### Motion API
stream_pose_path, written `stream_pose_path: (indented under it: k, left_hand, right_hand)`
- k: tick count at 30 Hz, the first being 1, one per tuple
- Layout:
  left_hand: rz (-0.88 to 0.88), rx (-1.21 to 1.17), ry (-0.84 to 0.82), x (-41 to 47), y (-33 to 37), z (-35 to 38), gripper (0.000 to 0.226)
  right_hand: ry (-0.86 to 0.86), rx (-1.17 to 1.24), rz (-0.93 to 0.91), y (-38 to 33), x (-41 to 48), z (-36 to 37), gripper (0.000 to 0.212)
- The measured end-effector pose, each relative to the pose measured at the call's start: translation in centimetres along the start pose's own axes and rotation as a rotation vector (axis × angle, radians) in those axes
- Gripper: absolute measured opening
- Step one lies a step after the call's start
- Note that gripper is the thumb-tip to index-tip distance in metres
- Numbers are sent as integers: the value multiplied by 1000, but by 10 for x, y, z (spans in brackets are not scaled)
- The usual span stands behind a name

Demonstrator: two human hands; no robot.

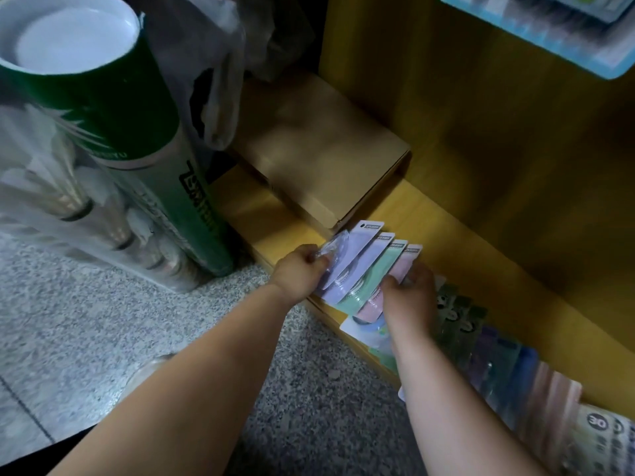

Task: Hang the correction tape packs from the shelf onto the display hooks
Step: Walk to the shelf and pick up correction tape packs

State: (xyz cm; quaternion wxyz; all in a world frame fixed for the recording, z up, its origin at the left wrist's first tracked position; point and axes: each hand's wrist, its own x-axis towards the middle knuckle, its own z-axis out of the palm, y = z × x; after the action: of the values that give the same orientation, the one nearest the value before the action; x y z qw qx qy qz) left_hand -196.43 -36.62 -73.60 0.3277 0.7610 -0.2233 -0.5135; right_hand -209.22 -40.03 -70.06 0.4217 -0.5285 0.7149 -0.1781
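Several correction tape packs (pixel 369 266), with lilac, green and pink cards, are fanned out over the front of the low yellow shelf (pixel 481 266). My left hand (pixel 302 269) grips the left edge of the fan, fingers curled on the lilac pack's clear blister. My right hand (pixel 409 297) holds the fan's right side, by the pink pack. More packs (pixel 481 341), green, purple and blue, lie in an overlapping row along the shelf to the right, partly hidden by my right forearm. No display hooks are in view.
A brown cardboard box (pixel 323 152) sits on the shelf behind the fan. On the speckled floor to the left stand a green tube (pixel 144 139) and clear bagged shuttlecock tubes (pixel 68 201). A blue blister pack (pixel 567 25) hangs at the top right.
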Motion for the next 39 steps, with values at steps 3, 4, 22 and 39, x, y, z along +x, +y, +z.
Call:
stream_pose_path:
  k: [3, 4, 22, 39]
  left_hand:
    - [3, -84, -35, -3, -2, 5, 53]
    - [-1, -130, -48, -4, -4, 7, 53]
    - [219, -368, -456, -8, -26, -3, 63]
    - [17, -371, -151, -7, -35, 6, 28]
  right_hand:
    - [-48, 23, 32, -1, -1, 1, 52]
    - [-69, 37, 41, -1, -2, 1, 55]
    - [-123, -69, 5, -15, -7, 23, 82]
    - [-131, 17, -4, -5, -10, 43, 111]
